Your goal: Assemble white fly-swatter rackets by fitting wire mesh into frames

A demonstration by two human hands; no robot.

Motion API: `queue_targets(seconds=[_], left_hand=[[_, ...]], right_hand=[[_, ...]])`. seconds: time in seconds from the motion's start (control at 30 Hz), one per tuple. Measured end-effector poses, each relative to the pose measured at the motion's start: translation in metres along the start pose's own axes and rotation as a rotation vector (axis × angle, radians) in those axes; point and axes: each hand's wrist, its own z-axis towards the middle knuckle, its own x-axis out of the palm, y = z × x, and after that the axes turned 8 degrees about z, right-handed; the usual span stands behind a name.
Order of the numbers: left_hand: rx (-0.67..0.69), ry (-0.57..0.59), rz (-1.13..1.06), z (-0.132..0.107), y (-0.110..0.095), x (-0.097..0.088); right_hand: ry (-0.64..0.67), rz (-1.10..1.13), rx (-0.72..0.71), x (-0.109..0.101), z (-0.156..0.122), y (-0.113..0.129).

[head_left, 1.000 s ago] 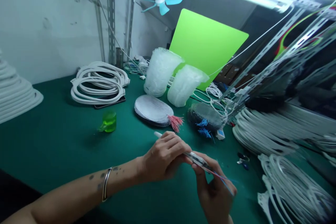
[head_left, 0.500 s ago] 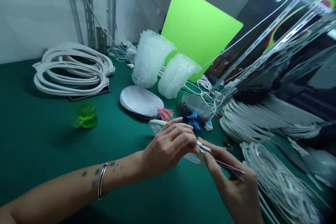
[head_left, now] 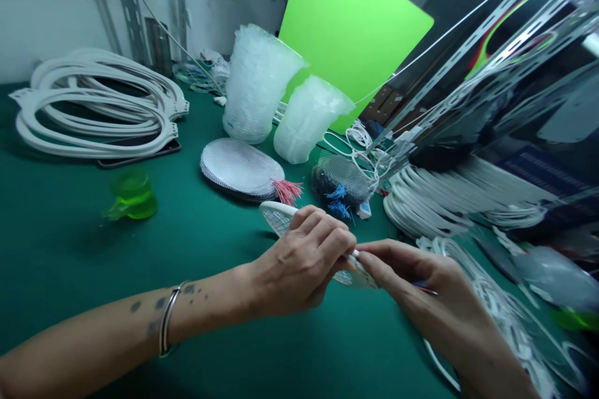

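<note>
My left hand (head_left: 299,262) is closed around a white oval frame with a fine mesh inside (head_left: 281,217), held just above the green table (head_left: 70,249). My right hand (head_left: 416,290) pinches the same piece at its near end, where thin red and blue wires (head_left: 427,290) stick out past my fingers. Both hands meet low in the middle of the view. A metal bangle sits on my left wrist.
A stack of mesh ovals with pink wires (head_left: 241,168) and a dark stack with blue wires (head_left: 341,179) lie behind my hands. Two piles of clear covers (head_left: 257,84) stand before a green board (head_left: 350,25). White frames (head_left: 93,106) lie left and right (head_left: 444,199). A green cup (head_left: 130,194) is at left.
The view has tilted down and moved closer. The frame has turned so that its mesh face shows, and my right hand has slid up along the wires to the frame's end.
</note>
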Motion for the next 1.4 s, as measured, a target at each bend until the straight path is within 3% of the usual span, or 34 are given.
queue_targets(seconds=[0.2,0.43,0.57,0.83,1.07,1.4], left_hand=[[0.007,-0.054,0.055,-0.005,-0.003,0.004],[-0.003,-0.119,-0.034,-0.004,-0.004,0.010],[0.062,-0.099,-0.004,-0.005,-0.004,0.009],[0.066,-0.079,0.022,-0.006,-0.004,0.011],[0.062,-0.107,0.084,-0.014,-0.004,0.017],[0.066,-0.153,0.066,-0.013,-0.009,0.018]], right_hand=[[-0.005,-0.053,-0.040,0.000,-0.005,0.001],[-0.022,-0.101,-0.029,-0.002,-0.009,0.000],[0.008,-0.092,-0.054,-0.001,-0.013,-0.001],[0.011,-0.140,-0.091,-0.001,-0.014,-0.008],[0.080,-0.106,0.023,-0.001,-0.015,0.001],[0.090,-0.105,0.078,-0.003,-0.019,-0.002]])
